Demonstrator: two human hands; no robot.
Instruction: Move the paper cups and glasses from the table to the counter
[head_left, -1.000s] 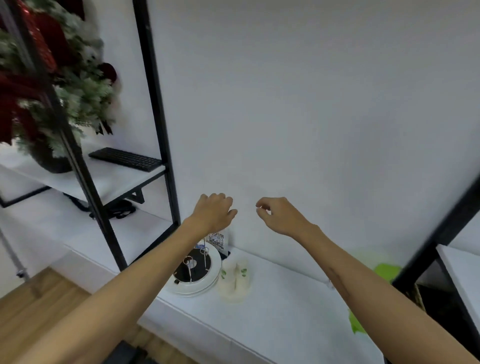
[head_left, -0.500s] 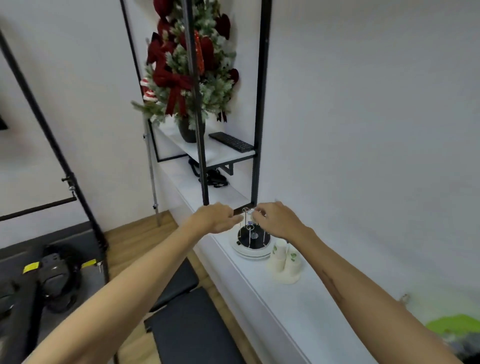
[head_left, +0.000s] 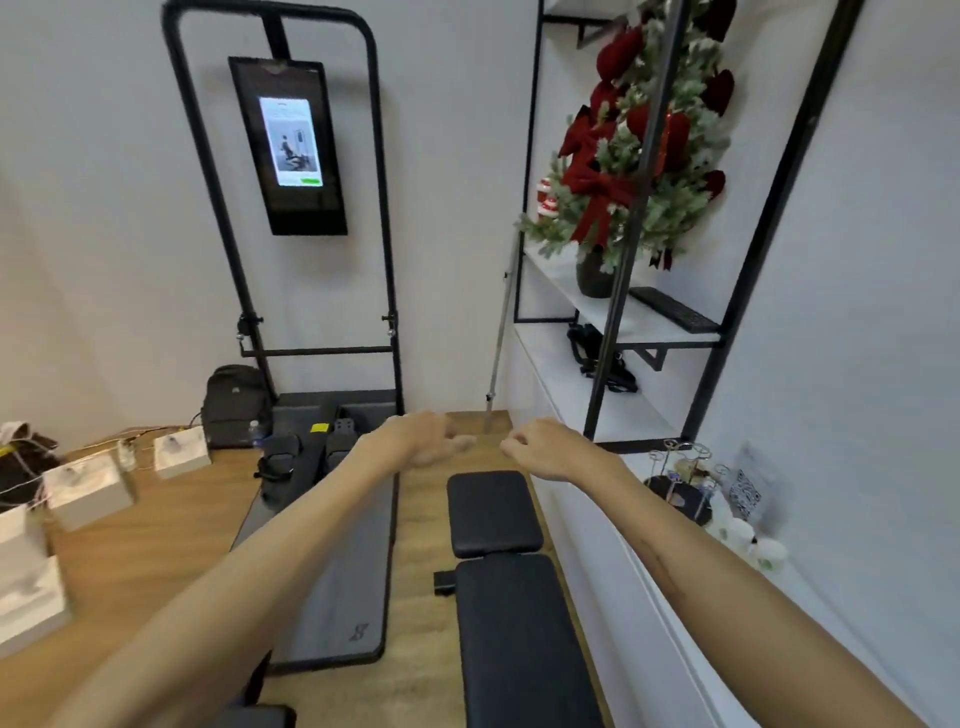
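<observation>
1. both forearms stretch forward from the bottom of frame, bare, nothing carried.
2. black padded bench (head_left: 511, 582) lies below and between the arms, on the wood floor (head_left: 156, 540); grey mat (head_left: 343, 587) just left of it, under the left forearm.
3. left hand (head_left: 415, 441) held over the floor past the bench head, holding nothing, fingers loosely curled and blurred; exact finger spread: cannot tell.
4. right hand (head_left: 540, 447) level with it and near it, not touching; fingers curled in loosely, holding nothing.
5. white counter (head_left: 623, 561) runs along the right wall. paper cups (head_left: 748, 538), white with green print, stand on it close to the wall, right of the right forearm. round dark tray with wire holders (head_left: 680, 488) sits just beyond the cups, a qr-code sign (head_left: 745, 491) beside it. no glasses identifiable.
6. white boxes (head_left: 88, 488) on the floor at far left, cables around them.
7. black backpack (head_left: 234, 405) against the back wall.
8. black-framed shelf (head_left: 649, 322) past the counter holds a keyboard (head_left: 675, 309) and a small christmas tree (head_left: 634, 156) with red bows.
9. wall-mounted screen (head_left: 288, 145) inside a black tube frame on the far wall, lit.
</observation>
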